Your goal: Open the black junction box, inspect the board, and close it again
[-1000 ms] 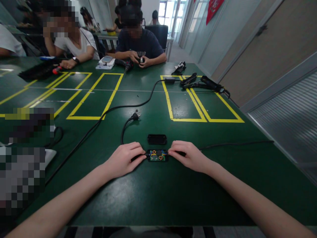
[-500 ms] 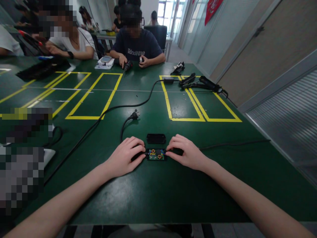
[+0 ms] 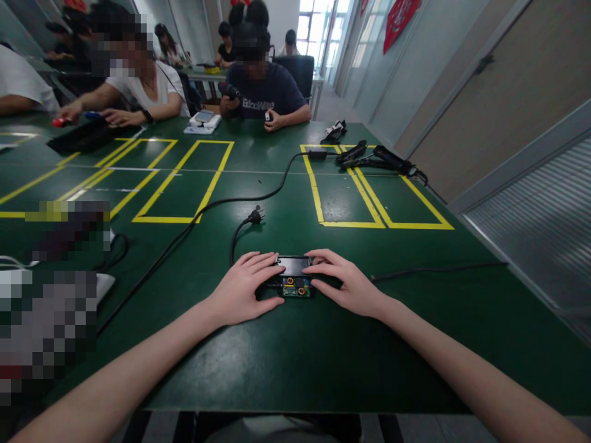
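Observation:
A small black plastic case cover (image 3: 295,266) is held at its two ends, its shiny face showing. The fingertips of my left hand (image 3: 242,286) touch its left end, with the thumb low and apart. My right hand (image 3: 344,283) has its fingers at the right end. Just in front of the cover lies the case base with a green circuit board (image 3: 296,287) in it, bearing two copper-wound ring coils. A black cord runs out to each side, partly hidden by my hands. Behind my left hand lies a black power plug (image 3: 255,215) on its cord.
A long black cable (image 3: 217,201) crosses the green table (image 3: 258,363). At the back right lies a black tool with handles (image 3: 388,159) across yellow tape outlines. Blurred objects (image 3: 50,326) stand at the left. Across the table, a co-worker (image 3: 265,92) holds a drill.
Both hands have shifted from the ends of the circuit board to the cover behind it. The cover has been picked up and turned from its hollow side to its shiny face.

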{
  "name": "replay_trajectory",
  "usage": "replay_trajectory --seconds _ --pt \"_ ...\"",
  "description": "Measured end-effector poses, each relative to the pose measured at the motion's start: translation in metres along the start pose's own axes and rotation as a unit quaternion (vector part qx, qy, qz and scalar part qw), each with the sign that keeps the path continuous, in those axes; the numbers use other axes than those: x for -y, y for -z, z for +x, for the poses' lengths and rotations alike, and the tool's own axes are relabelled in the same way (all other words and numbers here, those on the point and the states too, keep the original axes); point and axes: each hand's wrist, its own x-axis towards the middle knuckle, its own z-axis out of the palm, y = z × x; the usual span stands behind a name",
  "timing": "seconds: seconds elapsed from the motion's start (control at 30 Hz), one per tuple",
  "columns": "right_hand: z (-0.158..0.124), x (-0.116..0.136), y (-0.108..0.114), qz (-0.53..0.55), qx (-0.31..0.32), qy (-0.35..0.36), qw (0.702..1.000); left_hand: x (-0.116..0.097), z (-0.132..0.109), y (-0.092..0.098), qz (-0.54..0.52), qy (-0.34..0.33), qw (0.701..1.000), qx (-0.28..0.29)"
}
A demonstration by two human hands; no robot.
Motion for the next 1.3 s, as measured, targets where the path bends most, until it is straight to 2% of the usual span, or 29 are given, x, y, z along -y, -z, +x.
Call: replay_trajectory --seconds 0.17,0.3,0.4,0.9,1.13,1.3 --pt "0.003 0.004 0.0 0.07 -0.053 -0.022 0.996 -0.004 -0.002 0.002 -0.06 0.006 0.998 -0.034" --pt "0.003 0.006 -0.002 0.126 -0.062 -0.051 0.989 -0.005 -0.003 0.002 -0.087 0.031 0.995 -0.033" --pt "0.003 0.006 -0.005 0.154 -0.074 -0.058 0.984 -0.005 -0.004 0.001 -0.105 0.026 0.993 -0.035" --pt "0.003 0.003 -0.009 0.121 -0.083 -0.039 0.988 -0.002 -0.007 -0.002 -0.124 0.013 0.991 -0.049" --pt "0.005 0.008 -0.002 0.111 -0.057 -0.016 0.992 -0.009 -0.001 0.004 -0.157 0.02 0.986 -0.051" --pt "0.004 0.011 0.001 0.101 -0.008 0.027 0.994 -0.014 0.001 0.006 -0.162 0.006 0.986 -0.036"
